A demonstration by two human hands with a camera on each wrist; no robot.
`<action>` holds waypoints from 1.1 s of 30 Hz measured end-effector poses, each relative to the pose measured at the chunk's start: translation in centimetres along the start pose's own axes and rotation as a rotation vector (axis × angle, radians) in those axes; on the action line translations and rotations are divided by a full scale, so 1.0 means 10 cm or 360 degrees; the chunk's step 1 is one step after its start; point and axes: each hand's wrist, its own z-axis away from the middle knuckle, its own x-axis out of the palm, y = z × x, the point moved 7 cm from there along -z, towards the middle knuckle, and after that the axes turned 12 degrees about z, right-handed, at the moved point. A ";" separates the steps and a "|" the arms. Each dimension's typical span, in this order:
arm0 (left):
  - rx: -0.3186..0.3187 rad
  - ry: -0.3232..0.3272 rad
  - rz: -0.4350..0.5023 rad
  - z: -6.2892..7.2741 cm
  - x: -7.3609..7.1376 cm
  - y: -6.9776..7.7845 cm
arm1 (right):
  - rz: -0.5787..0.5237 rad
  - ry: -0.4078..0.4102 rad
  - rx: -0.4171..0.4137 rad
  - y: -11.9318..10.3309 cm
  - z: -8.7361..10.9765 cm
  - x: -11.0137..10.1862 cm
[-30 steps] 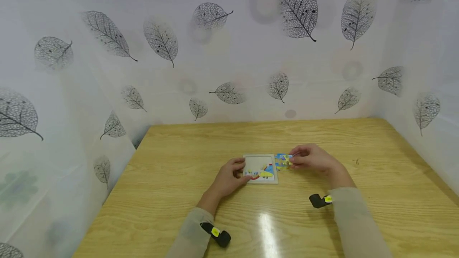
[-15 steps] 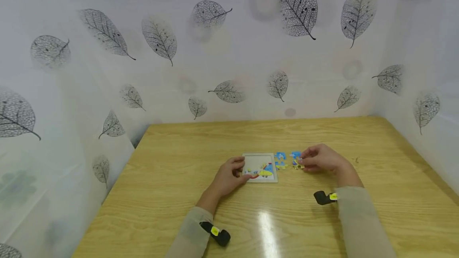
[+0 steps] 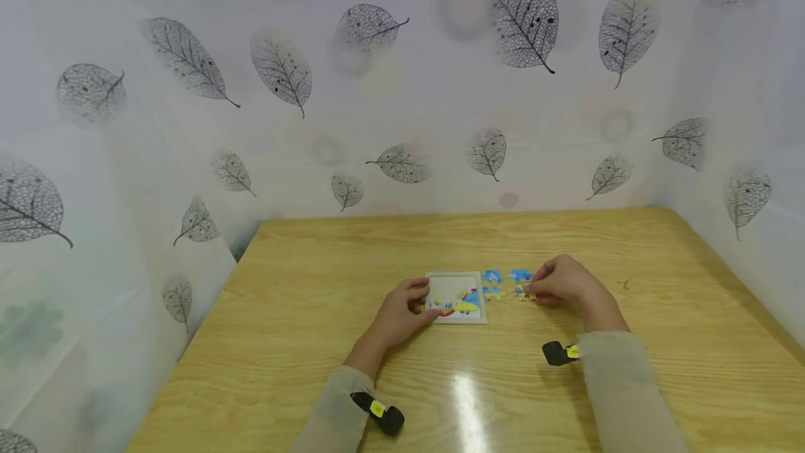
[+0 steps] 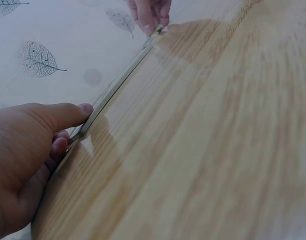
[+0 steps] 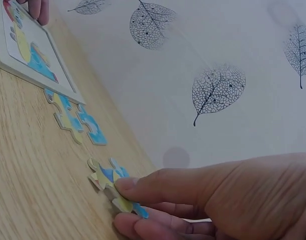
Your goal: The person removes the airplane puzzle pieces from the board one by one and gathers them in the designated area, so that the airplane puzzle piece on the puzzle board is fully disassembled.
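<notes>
Your right grip (image 3: 569, 286), right of centre in the head view, has its thumb and fingers closed in a pinch on a yellow-and-blue puzzle piece (image 5: 105, 176); in the right wrist view that piece sits at the lower middle, tilted, its near edge under your thumb. A blue piece (image 3: 520, 275) lies right behind it, close by your fingers, though you cannot tell whether the two are joined. Your left grip (image 3: 399, 310), near the middle of the head view, is curled on the left side of the puzzle tray (image 3: 449, 285), with the thumb on the rim. The tray lies flat between your two hands, its lower part filled with a red, yellow and blue picture and its upper part bare. Just off its right side lie another blue piece (image 3: 492, 276) and a blue-and-yellow piece (image 3: 493, 294), one behind the other. All of this rests on a wood-grained desk (image 3: 352, 250) that fills the lower half of the head view, with a bright streak of reflected light at the lower centre. Pale curtains (image 3: 434, 103) printed with dark leaves rise behind the desk and along both sides. You wear beige sleeves (image 3: 629, 390), with a black device (image 3: 380, 412) at each wrist.
</notes>
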 end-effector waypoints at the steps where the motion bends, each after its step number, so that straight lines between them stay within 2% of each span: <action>1: -0.0004 0.0002 0.0001 0.00 0.00 0.00 | 0.0021 0.0005 0.0003 -0.01 0.01 0.00; 22: -0.0004 0.0009 -0.0006 0.00 0.00 0.00 | 0.0267 0.0148 0.0072 -0.11 0.00 0.00; 26: -0.0003 0.0000 -0.0015 0.00 0.01 -0.01 | 0.0268 0.0145 0.0070 -0.10 -0.01 0.01; 33: -0.0005 0.0005 -0.0044 0.01 0.00 0.01 | 0.0157 0.0101 -0.0007 -0.09 0.01 0.00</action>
